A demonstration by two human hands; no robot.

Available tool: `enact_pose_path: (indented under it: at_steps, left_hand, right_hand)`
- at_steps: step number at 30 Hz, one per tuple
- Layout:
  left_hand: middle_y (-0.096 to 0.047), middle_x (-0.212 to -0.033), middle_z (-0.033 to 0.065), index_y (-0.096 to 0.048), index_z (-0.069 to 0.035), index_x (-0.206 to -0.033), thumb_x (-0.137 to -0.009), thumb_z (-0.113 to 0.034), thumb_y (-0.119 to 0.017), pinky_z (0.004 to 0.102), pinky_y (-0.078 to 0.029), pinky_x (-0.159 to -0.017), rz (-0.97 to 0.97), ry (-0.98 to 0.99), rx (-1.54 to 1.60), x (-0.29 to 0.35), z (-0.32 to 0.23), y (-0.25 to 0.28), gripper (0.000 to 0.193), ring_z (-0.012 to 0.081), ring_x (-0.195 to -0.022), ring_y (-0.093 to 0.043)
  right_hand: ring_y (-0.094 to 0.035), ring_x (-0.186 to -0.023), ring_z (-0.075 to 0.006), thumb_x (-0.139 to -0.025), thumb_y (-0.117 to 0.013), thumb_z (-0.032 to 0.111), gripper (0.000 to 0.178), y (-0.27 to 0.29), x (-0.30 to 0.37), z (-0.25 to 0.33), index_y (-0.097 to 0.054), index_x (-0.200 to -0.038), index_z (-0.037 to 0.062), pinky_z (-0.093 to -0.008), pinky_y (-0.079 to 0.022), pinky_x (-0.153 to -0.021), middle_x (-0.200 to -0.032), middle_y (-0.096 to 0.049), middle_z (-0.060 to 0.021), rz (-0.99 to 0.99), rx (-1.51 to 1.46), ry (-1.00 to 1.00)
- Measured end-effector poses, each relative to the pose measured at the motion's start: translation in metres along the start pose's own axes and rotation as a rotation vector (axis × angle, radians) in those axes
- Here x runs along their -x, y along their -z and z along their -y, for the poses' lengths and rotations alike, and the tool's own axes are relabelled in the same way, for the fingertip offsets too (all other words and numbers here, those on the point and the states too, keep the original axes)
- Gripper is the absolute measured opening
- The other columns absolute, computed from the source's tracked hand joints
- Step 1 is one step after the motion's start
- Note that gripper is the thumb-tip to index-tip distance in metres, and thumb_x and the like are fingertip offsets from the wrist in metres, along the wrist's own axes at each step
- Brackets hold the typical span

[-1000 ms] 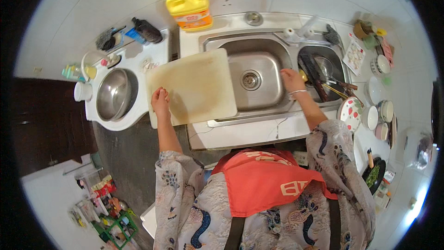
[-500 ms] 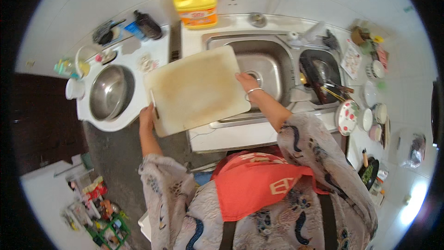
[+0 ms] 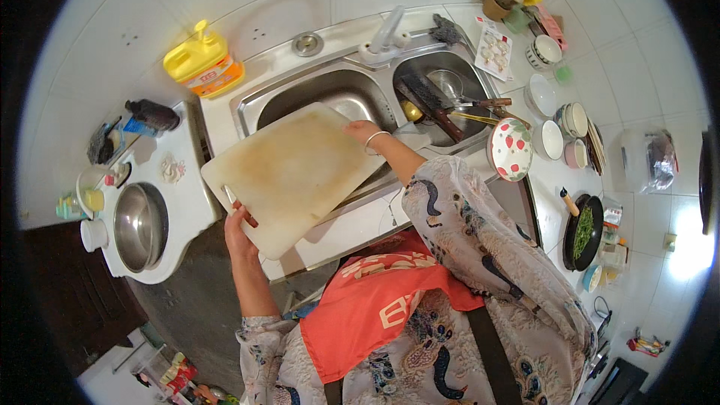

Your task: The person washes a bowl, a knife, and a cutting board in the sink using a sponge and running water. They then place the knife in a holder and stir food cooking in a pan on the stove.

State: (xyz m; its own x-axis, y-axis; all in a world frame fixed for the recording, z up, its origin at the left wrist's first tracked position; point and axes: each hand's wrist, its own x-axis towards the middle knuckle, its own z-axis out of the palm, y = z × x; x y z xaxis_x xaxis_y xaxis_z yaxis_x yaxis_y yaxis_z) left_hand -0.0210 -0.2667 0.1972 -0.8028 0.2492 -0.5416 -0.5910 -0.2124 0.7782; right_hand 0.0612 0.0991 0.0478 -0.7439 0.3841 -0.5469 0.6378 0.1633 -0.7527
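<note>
head view, left hand (image 3: 238, 229) lower, right hand (image 3: 365, 133) higher, gripping board (image 3: 292, 172)

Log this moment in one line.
left hand: grips cutting board, left edge; right hand: grips its right edge; cutting board: partly over sink; strawberry-patterned dish: near sink's right end

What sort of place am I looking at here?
Most likely a kitchen, perhaps a home one: it has a two-basin steel sink, a cutting board, and a black pan of green food on the right.
</note>
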Motion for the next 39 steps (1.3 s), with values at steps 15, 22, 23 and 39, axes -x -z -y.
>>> enact_pose_path:
  at_steps: [15, 22, 23, 39]
  left_hand:
    - [-0.048, -0.079, -0.0010, -0.050, -0.013, -0.098, -0.086, -0.013, -0.049, 0.0252, -0.039, -0.055, -0.037, 0.019, -0.088, 0.017, 0.063, -0.072, 0.012, 0.0105, -0.063, -0.045]
    - [-0.044, -0.064, -0.0024, -0.053, -0.011, -0.091, -0.088, -0.030, -0.052, 0.0235, -0.035, -0.052, -0.228, 0.014, -0.036, 0.024, 0.063, -0.088, 0.019, 0.0094, -0.057, -0.043]
    - [-0.044, -0.062, -0.0025, -0.054, -0.010, -0.090, -0.088, -0.032, -0.052, 0.0235, -0.035, -0.052, -0.213, 0.043, 0.003, 0.024, 0.065, -0.088, 0.022, 0.0093, -0.057, -0.043]
    - [-0.052, -0.075, 0.0004, -0.047, -0.002, -0.121, -0.080, -0.006, -0.053, 0.0242, -0.038, -0.049, -0.304, -0.124, -0.315, 0.064, 0.036, -0.149, 0.042, 0.0087, -0.058, -0.046]
  right_hand:
    - [-0.051, -0.107, -0.0350, -0.077, -0.060, 0.020, 0.035, 0.244, -0.005, 0.014, -0.059, -0.107, 0.0024, -0.0416, -0.041, -0.091, -0.109, -0.057, -0.0219, -1.003, 0.135, 0.423]
    - [-0.038, -0.118, -0.0423, -0.071, -0.067, 0.029, 0.061, 0.327, -0.068, 0.007, -0.041, -0.126, 0.0301, -0.0466, -0.040, -0.094, -0.142, -0.021, -0.0156, -0.735, 0.717, -0.009]
    - [-0.041, -0.116, -0.0409, -0.071, -0.067, 0.029, 0.056, 0.330, -0.072, 0.002, -0.045, -0.122, 0.0285, -0.0465, -0.042, -0.091, -0.140, -0.027, -0.0156, -0.677, 0.774, -0.011]
    - [-0.059, -0.098, -0.0322, -0.083, -0.050, 0.051, 0.061, 0.177, -0.028, 0.140, -0.046, -0.115, 0.0000, -0.0426, -0.047, -0.081, -0.101, -0.060, -0.0209, -0.150, 0.747, 0.287]
